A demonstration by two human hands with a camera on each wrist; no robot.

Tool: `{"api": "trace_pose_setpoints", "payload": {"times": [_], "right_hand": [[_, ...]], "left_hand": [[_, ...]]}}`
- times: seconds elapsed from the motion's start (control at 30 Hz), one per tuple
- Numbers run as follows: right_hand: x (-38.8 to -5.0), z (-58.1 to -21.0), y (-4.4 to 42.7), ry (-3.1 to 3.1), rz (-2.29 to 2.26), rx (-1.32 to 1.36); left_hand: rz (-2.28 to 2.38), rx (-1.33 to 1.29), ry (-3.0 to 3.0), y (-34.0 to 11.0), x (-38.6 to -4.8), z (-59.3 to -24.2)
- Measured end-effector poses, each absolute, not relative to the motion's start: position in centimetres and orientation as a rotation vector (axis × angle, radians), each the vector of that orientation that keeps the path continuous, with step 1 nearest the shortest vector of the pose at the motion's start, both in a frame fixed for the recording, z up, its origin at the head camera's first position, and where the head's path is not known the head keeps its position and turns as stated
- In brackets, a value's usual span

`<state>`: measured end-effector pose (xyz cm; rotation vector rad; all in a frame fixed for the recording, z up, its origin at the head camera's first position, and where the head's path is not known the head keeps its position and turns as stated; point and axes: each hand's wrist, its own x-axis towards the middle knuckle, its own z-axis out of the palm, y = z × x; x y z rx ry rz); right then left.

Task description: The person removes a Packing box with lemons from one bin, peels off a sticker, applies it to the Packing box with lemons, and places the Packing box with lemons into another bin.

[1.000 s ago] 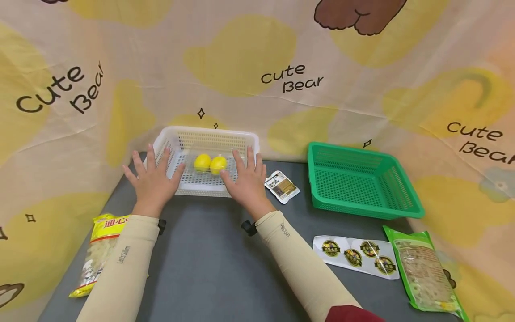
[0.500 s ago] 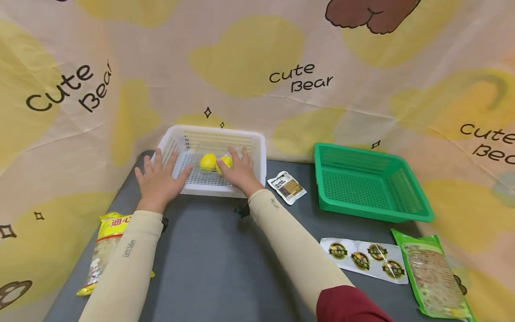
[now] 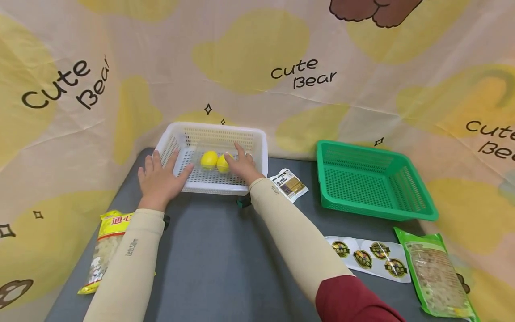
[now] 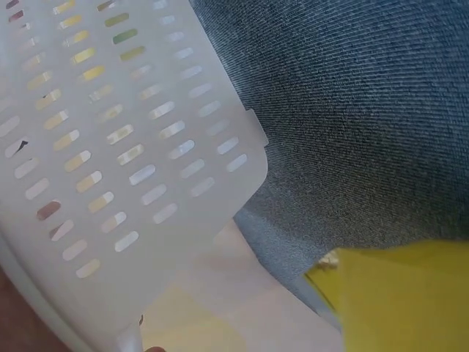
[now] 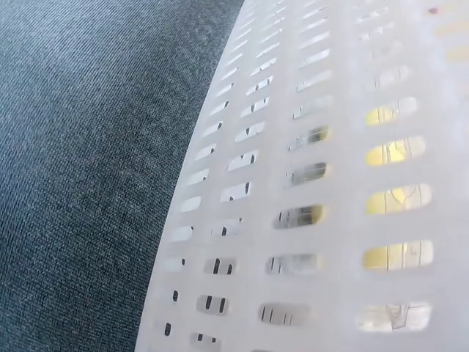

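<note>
A white plastic basket (image 3: 213, 188) stands at the back of the dark table. Inside it lies a clear plastic box (image 3: 203, 145) with two lemon-like yellow fruits (image 3: 209, 159). My left hand (image 3: 160, 181) rests over the basket's front left corner, fingers spread. My right hand (image 3: 243, 165) reaches over the front right rim to the box's right side, its thumb by the right-hand fruit (image 3: 222, 164). Whether those fingers grip the box cannot be made out. Both wrist views show mostly the basket's slotted wall (image 4: 132, 147), and neither shows the fingers clearly.
Right of the white basket are a small white-and-brown sachet (image 3: 290, 184) and a green basket (image 3: 374, 210). Nearer lie a sticker sheet (image 3: 372, 258) and a green-edged food packet (image 3: 436, 277). A yellow pasta bag (image 3: 106, 250) lies partly under the left forearm. Patterned cloth hangs behind.
My right hand has moved left from the basket's right rim and down over the clear box. My left hand has stayed at the front left corner. The view has shifted slightly.
</note>
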<state>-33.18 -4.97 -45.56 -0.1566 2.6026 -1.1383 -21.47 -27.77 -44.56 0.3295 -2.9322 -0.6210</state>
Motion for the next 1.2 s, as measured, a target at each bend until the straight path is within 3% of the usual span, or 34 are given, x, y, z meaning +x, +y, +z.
{"api": "trace_pose_setpoints", "payload": {"times": [0.67, 1.2], "right_hand": [[-36.3, -47.5, -6.0, 2.462, -1.097, -0.041], [-33.4, -45.6, -4.9, 2.485, -1.383, -0.174]], "left_hand": [[-0.603, 0.343, -2.981, -27.5, -21.4, -43.9], [-0.567, 0.366, -2.993, -27.3, -21.6, -44.0]]}}
